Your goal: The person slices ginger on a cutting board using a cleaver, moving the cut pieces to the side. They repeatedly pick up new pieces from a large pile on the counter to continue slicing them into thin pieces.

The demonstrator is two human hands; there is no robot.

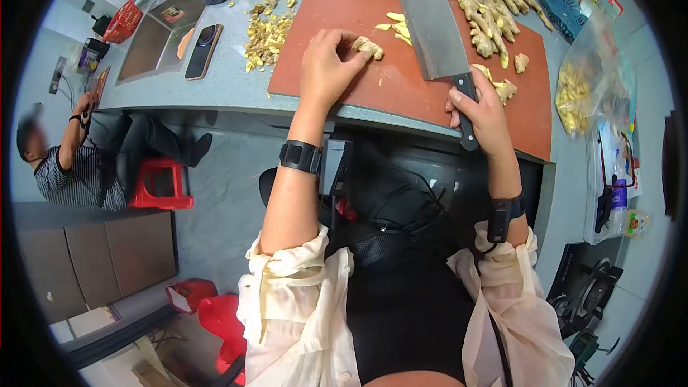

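Note:
My left hand holds a small piece of ginger between thumb and fingers on the reddish-brown cutting board. The fingers of my right hand wrap round the black handle of a cleaver. Its broad blade lies over the board, pointing away from me. Yellow ginger slices rest just left of the blade. Beyond and to the right of the cleaver, ginger roots are heaped. A few cut pieces sit beside my right hand.
Ginger scraps lie left of the board, then a phone and a sink. At the right are a clear bag of ginger and a purple-labelled bottle. A seated person is at the far left.

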